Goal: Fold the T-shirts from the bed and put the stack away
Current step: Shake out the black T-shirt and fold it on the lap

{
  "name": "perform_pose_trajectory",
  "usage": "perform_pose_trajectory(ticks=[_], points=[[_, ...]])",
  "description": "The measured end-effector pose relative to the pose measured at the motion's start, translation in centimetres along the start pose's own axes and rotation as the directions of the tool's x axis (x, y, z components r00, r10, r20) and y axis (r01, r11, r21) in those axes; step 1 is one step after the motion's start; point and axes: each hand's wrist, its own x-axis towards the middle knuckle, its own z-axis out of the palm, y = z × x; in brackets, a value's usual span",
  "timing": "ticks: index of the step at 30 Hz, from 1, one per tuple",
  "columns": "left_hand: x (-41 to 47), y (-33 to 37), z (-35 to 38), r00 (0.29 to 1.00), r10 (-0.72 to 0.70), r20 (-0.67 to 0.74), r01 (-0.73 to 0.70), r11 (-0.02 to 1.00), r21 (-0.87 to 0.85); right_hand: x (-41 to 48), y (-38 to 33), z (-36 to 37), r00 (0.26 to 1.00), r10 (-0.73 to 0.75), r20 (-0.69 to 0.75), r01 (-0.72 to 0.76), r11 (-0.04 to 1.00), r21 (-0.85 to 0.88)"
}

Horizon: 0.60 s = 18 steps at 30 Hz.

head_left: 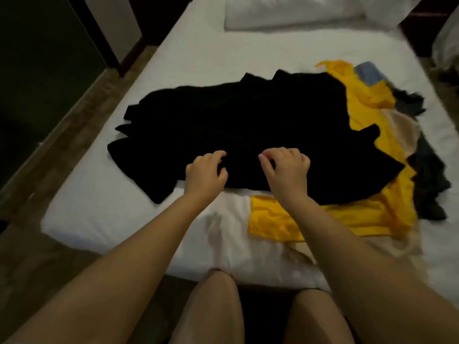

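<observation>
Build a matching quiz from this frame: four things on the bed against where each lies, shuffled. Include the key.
Things:
1. black T-shirt
2. yellow T-shirt
3. pillow
4. blue cloth

Places:
A. far end of the bed
B. partly under the black one, towards the right
C. mid-bed, held by the left hand and the right hand
D. far right, at the yellow one's far edge

Pairs: 1-C, 2-B, 3-A, 4-D

Dim, warm indoor light. White sheet (pixel 198 58) is the brightest patch. Black T-shirt (pixel 248 125) is crushed to flat black, no folds readable. Left floor (pixel 62 125) lies in deep shadow. Far pillows (pixel 285 13) and right-hand dark clothes (pixel 427 170) are smeared by blur. Wide-angle lens bends the bed edges. Soft overall.
</observation>
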Motion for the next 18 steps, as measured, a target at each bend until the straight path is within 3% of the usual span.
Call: perform_pose_trajectory(ticks=[4, 9, 15, 18], points=[[0.5, -2.9, 3.0, 0.989, -0.100, 0.107, 0.099, 0.995, 0.017, -0.4, 1.2, 4.6, 0.974, 0.104, 0.202, -0.077, 0.987, -0.139], [1.0, -4.9, 5.3, 0.971, -0.086, 0.225, 0.074, 0.995, 0.059, -0.5, 3.2, 7.6, 0.893, 0.100, 0.439, 0.011, 0.970, -0.242], [1.7, -4.8, 5.7, 0.987, -0.086, 0.137, 0.078, 0.995, 0.064, 0.0, 2.9, 8.1, 0.956, 0.066, 0.287, -0.016, 0.985, -0.173], [2.1, -3.0, 4.3, 0.999, -0.012, 0.044, 0.011, 1.000, 0.028, 0.8, 1.5, 6.0, 0.984, 0.095, 0.151, -0.098, 0.995, 0.013]])
